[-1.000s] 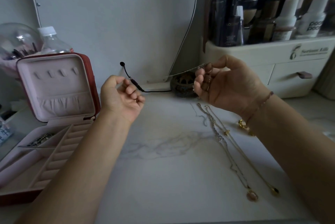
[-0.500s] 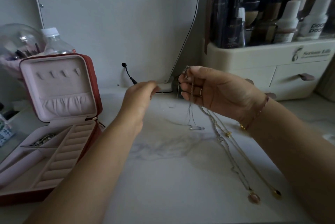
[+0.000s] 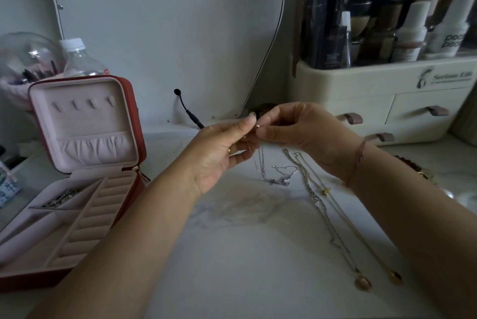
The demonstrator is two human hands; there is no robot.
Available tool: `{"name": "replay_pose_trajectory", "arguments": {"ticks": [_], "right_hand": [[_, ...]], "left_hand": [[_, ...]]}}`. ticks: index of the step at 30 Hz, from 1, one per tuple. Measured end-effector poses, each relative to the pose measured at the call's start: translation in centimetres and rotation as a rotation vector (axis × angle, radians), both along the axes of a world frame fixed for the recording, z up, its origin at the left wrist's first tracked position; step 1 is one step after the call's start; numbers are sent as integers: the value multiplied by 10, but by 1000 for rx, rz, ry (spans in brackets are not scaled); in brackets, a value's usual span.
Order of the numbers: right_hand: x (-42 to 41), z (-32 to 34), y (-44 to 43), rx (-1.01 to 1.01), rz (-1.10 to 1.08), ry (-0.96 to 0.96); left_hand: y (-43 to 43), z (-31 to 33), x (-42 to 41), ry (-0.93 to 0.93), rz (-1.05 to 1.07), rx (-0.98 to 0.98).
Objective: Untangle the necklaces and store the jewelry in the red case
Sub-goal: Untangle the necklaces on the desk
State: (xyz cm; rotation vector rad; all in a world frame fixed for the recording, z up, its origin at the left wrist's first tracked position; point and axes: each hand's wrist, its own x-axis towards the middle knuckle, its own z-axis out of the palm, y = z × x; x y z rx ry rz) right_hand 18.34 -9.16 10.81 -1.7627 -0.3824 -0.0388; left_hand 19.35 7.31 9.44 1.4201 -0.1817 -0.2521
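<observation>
My left hand (image 3: 222, 151) and my right hand (image 3: 302, 132) meet above the marble top, both pinching the upper end of a thin silver necklace (image 3: 271, 174). Its chain hangs down between them and bunches on the table. Two gold pendant necklaces (image 3: 335, 215) lie stretched out side by side on the right, under my right forearm. The red case (image 3: 130, 117) stands open at the left, lid upright, with a dark chain piece (image 3: 60, 198) in one pink compartment.
A cream cosmetics organiser (image 3: 382, 91) with drawers and bottles stands at the back right. A mirror edge and a black cable plug (image 3: 191, 114) are behind my hands. A plastic bottle (image 3: 77, 58) and a clear dome sit behind the case.
My left hand has moved right to meet my right hand, and both now pinch the silver necklace. The chain has dropped lower and its end bunches on the table.
</observation>
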Motion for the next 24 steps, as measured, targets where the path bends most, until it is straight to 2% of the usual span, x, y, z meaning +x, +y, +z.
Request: {"name": "replay_pose_trajectory", "arguments": {"ticks": [6,13,24], "right_hand": [[1,0,-1,-75,-41,13],[3,2,-4,62,35,126],[1,0,-1,175,112,100]], "left_hand": [[2,2,2,11,81,-112],[1,5,1,-8,151,-177],[-2,1,-6,-180,45,68]]}}
